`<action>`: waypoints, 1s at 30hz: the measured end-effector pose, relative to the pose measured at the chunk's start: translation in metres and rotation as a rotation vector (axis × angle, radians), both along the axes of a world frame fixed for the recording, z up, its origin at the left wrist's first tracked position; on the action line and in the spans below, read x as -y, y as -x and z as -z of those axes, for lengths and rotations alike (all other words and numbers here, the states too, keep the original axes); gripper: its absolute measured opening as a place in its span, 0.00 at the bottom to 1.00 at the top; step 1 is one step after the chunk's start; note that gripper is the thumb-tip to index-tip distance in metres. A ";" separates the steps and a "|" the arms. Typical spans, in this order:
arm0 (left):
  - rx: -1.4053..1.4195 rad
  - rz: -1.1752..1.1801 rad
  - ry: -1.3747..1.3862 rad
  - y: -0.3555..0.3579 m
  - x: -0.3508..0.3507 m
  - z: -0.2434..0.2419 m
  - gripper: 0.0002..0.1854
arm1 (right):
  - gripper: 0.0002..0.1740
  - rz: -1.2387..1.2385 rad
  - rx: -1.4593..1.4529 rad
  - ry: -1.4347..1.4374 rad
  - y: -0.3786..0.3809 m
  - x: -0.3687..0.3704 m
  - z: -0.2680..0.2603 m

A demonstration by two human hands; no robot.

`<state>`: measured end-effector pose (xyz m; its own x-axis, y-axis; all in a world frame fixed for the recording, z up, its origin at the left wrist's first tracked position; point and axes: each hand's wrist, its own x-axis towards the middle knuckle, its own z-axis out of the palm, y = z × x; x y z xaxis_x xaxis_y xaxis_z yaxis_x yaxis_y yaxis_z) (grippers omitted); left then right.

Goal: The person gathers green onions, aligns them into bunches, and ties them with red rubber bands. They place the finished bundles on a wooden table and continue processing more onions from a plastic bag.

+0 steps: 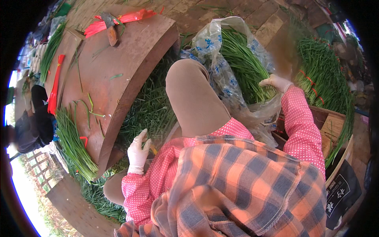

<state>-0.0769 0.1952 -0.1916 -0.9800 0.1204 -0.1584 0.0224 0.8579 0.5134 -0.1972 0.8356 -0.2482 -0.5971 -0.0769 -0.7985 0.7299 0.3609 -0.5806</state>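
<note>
A thin white glove covers my left hand. It is raised with fingers apart beside the wooden table's edge, holding nothing. My right hand, gloved too, reaches to the right and touches the pale stem ends of a thick bundle of garlic chives. Whether its fingers close around the stems is hidden. The bundle lies inside a clear plastic bag with blue printing, its mouth spread wide. On the left side of the wooden table lies a smaller bunch of chives near a red tie strip.
A knife rests across red plastic ties on the table. Another bundle of red ties lies at its far left. Loose green leaves cover the ground beside my knee. Tied chives are stacked over a wooden crate at right.
</note>
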 end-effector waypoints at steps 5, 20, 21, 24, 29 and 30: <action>0.008 -0.269 -0.277 0.023 -0.032 -0.043 0.21 | 0.15 0.054 -0.075 0.160 0.005 -0.005 -0.022; 1.135 -0.063 -1.183 0.098 -0.341 -0.071 0.36 | 0.20 0.474 -0.054 0.364 -0.064 0.048 -0.116; 1.241 -0.016 -1.278 0.093 -0.351 -0.068 0.37 | 0.20 0.506 -0.085 0.426 -0.078 0.055 -0.127; 1.305 0.019 -1.338 0.080 -0.372 -0.070 0.39 | 0.20 0.434 -0.287 0.290 -0.108 0.084 -0.141; 0.842 0.062 -1.358 0.063 -0.388 -0.095 0.46 | 0.19 0.424 -0.435 0.019 -0.134 0.102 -0.161; 0.761 0.046 -1.472 0.065 -0.387 -0.103 0.57 | 0.18 0.381 -0.486 -0.072 -0.130 0.101 -0.166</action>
